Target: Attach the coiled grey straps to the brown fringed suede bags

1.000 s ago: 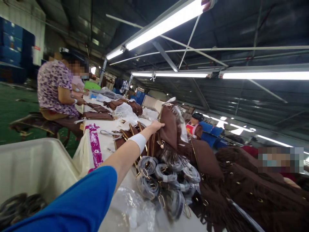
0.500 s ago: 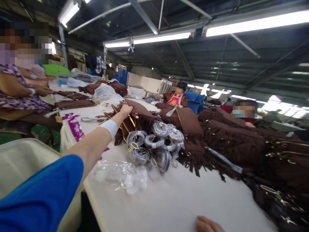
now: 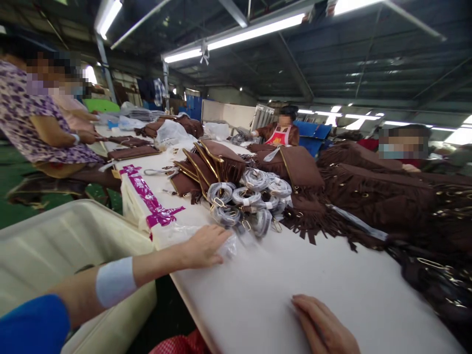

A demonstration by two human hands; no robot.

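My left hand (image 3: 206,246), palm down with its fingers stretched out, lies over crumpled clear plastic (image 3: 177,234) near the table edge. Whether the fingers pinch any of the plastic is hidden. My right hand (image 3: 324,324) rests on the white tabletop (image 3: 265,290) at the lower right, fingers extended, holding nothing. Beyond my left hand lies a heap of coiled straps (image 3: 245,195) in clear wrapping, with gold clasps. Just behind them several brown fringed pouches (image 3: 201,169) with gold zippers lean together.
A pale plastic bin (image 3: 55,241) stands below my left arm. Purple tape (image 3: 142,194) runs along the table corner. Brown fringed bags (image 3: 372,196) are piled at the right, with black straps and metal clasps (image 3: 438,280) nearer. Co-workers (image 3: 55,123) are at the left and across the table.
My left hand has let go of a brown pouch and come back toward me, down to the clear plastic. More of my right hand shows, and the view has shifted.
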